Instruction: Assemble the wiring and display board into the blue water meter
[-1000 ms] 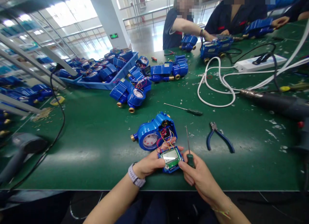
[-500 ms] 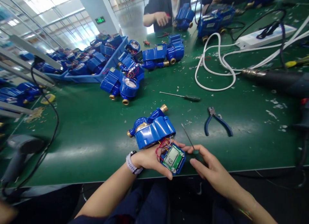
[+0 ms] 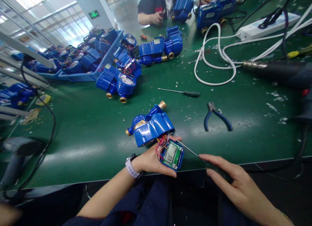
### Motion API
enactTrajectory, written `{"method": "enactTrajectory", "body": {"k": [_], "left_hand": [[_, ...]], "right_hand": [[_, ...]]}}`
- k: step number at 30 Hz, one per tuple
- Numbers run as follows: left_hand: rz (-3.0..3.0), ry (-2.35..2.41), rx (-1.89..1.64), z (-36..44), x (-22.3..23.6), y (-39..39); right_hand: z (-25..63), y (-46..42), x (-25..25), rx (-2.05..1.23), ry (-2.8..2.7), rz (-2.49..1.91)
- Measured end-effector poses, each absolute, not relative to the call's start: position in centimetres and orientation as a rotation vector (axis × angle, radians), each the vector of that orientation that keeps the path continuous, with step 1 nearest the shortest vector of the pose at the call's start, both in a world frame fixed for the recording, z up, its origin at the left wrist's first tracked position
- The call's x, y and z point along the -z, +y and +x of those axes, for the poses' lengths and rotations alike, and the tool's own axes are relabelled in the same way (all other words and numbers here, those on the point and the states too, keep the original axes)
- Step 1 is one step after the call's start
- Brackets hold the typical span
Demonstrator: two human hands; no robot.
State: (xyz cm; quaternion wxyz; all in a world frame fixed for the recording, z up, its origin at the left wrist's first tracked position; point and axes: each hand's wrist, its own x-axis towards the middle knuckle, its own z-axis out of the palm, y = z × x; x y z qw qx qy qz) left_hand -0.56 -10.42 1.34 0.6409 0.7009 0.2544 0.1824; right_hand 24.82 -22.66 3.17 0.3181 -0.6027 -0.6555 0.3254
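Note:
My left hand (image 3: 156, 164) is closed around a small display module (image 3: 171, 154), a green circuit board with an LCD in a blue frame. Red, yellow and white wires (image 3: 162, 143) run from it to a blue water meter (image 3: 153, 130) lying on the green table just beyond. In my right hand (image 3: 234, 180) is a screwdriver (image 3: 192, 152), gripped by its dark handle, its shaft pointing up-left. The tip lies near the module's upper right edge and my left fingertips; whether it touches cannot be made out.
Beyond the meter lie a second screwdriver (image 3: 191, 93) and blue-handled cutters (image 3: 216, 117). Other meters (image 3: 125, 84) stand further back, beside a full blue crate (image 3: 92, 74). A heat gun (image 3: 275, 71), white cable (image 3: 215, 79) and power strip (image 3: 265, 27) occupy the right. A co-worker's hand (image 3: 157, 18) is opposite.
My right hand has moved right and down, drawing the screwdriver into a flatter slant with its tip nearer the module. My left hand keeps the module in much the same place. The view has shifted slightly.

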Motion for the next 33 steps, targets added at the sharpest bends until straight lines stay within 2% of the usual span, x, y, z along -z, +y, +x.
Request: {"method": "enactTrajectory", "body": {"k": [8,13,19,33], "left_hand": [[1.744,0.609,-0.459,-1.0,-1.1,-10.4],[1.8,0.539,-0.45,-1.2,-0.9,-10.2],[1.824,0.494,-0.389,-1.2,-1.0,-10.0],[1.9,0.514,-0.337,-0.8,-1.7,-9.9]], "right_hand": [[25.1,-23.0,-5.1,-0.942,-1.82,-1.475],[25.5,-23.3,-5.6,-0.827,-1.98,-1.461],[25.4,-23.0,-6.0,-0.949,-2.038,-1.4],[26.8,-25.6,-4.4,-0.945,-2.122,-1.529]]}}
